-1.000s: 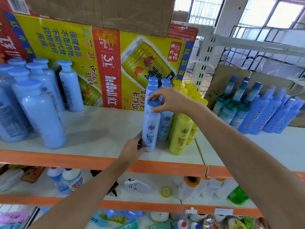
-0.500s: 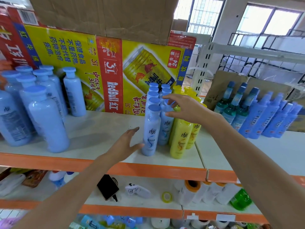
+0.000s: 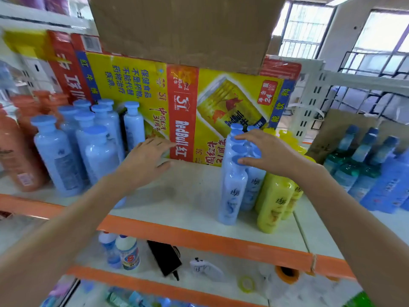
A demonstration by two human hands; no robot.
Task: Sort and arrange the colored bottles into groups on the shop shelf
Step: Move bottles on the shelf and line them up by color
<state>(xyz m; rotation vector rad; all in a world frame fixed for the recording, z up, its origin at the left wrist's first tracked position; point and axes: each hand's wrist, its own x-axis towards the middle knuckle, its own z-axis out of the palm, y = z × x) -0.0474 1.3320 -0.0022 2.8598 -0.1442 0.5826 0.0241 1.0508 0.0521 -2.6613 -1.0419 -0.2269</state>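
Note:
Slim light-blue bottles (image 3: pixel 232 191) stand in a row running back from the front of the white shelf (image 3: pixel 188 196), with a row of yellow bottles (image 3: pixel 274 204) at their right. My right hand (image 3: pixel 263 151) hovers over the blue caps, fingers spread and relaxed, thumb near the front cap; it grips nothing. My left hand (image 3: pixel 148 160) reaches toward the back of the shelf with straight fingers and holds nothing. It is close to a lone light-blue bottle (image 3: pixel 134 127). Fat light-blue bottles (image 3: pixel 88 142) cluster at the left, with orange bottles (image 3: pixel 20 151) beyond them.
A yellow and red drink carton (image 3: pixel 183 107) lines the back, with a brown cardboard box (image 3: pixel 188 29) on top. Dark blue and green-capped bottles (image 3: pixel 376 169) fill the right bay. The orange shelf edge (image 3: pixel 199 238) runs in front. Below lie small bottles, a black device and tape rolls.
My left hand let go of the front blue bottle and swung left and back across the shelf. My right hand lifted off the cap and now hovers over the blue row.

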